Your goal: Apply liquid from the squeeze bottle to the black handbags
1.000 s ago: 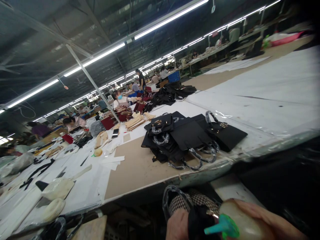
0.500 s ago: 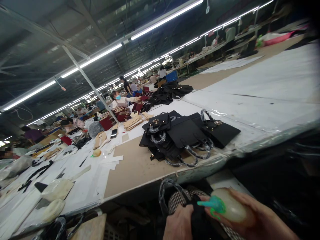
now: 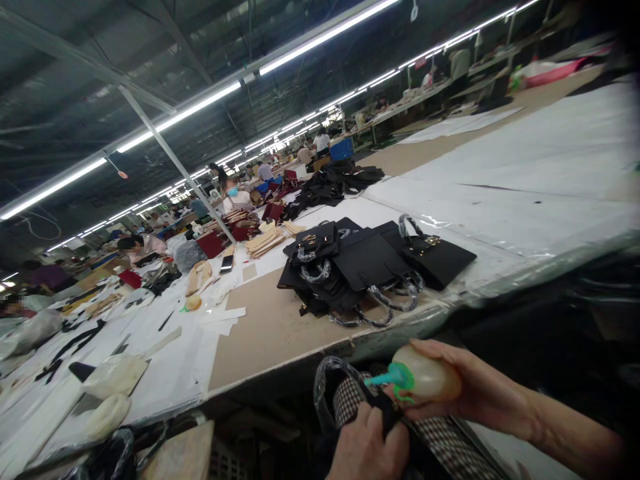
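A pale glue bottle [image 3: 425, 377] with a teal nozzle and green collar lies tilted in my right hand [image 3: 470, 380], whose fingers wrap round it. Its tip points left, close to a black handbag [image 3: 390, 410] on my lap. My left hand [image 3: 370, 443] is closed on that bag's edge, just below the nozzle. The bag's plastic-wrapped handle [image 3: 323, 393] stands up to the left of my hand. Much of the bag is hidden by my hands and the dark shadow; whether the tip touches it I cannot tell.
Several black handbags [image 3: 373, 260] are piled near the table's [image 3: 245, 360] front edge. Beyond lie tan pieces [image 3: 264, 241], a phone [image 3: 227, 264], dark red bags [image 3: 213, 245] and another glue bottle [image 3: 193, 303]. A wooden board [image 3: 180, 453] stands at lower left. Other people sit farther off.
My right hand has moved left and up with the glue bottle, bringing its nozzle over the bag near the handle. My left hand keeps its grip, shifted slightly. A masked person beyond has drawn an arm back.
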A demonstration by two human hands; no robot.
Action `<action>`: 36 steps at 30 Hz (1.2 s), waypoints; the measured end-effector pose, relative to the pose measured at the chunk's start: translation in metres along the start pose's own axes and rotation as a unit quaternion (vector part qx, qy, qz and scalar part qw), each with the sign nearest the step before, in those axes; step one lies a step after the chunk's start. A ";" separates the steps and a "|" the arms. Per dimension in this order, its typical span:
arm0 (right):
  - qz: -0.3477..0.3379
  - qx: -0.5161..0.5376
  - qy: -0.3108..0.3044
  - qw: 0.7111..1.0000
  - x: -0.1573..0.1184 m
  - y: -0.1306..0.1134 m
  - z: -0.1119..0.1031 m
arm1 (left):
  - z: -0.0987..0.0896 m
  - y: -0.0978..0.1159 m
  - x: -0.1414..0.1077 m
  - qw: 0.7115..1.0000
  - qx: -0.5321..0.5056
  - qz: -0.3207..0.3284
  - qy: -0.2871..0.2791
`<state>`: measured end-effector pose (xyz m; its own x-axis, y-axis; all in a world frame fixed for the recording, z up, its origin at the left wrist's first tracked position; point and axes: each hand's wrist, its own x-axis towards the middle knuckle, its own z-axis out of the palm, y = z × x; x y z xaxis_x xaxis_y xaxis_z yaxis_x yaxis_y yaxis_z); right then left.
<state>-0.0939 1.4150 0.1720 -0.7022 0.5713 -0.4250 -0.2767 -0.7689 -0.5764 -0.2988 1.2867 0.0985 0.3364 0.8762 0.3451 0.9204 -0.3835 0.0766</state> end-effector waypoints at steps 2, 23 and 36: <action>0.009 0.018 0.000 1.000 -0.003 -0.003 -0.008 | 0.006 -0.012 -0.012 0.999 -0.032 -0.035 0.000; -0.151 -0.050 0.018 0.987 -0.052 0.046 -0.019 | -0.153 -0.144 -0.101 0.804 -0.455 -0.383 0.008; -0.173 -0.093 0.150 0.969 -0.043 0.062 -0.055 | 0.001 -0.061 -0.072 0.721 -0.544 -0.383 -0.195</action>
<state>-0.0446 1.3585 0.1156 -0.3585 0.8648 -0.3516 -0.3188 -0.4674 -0.8246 -0.3795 1.2470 0.0680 0.0378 0.8866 -0.4610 0.2361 0.4403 0.8662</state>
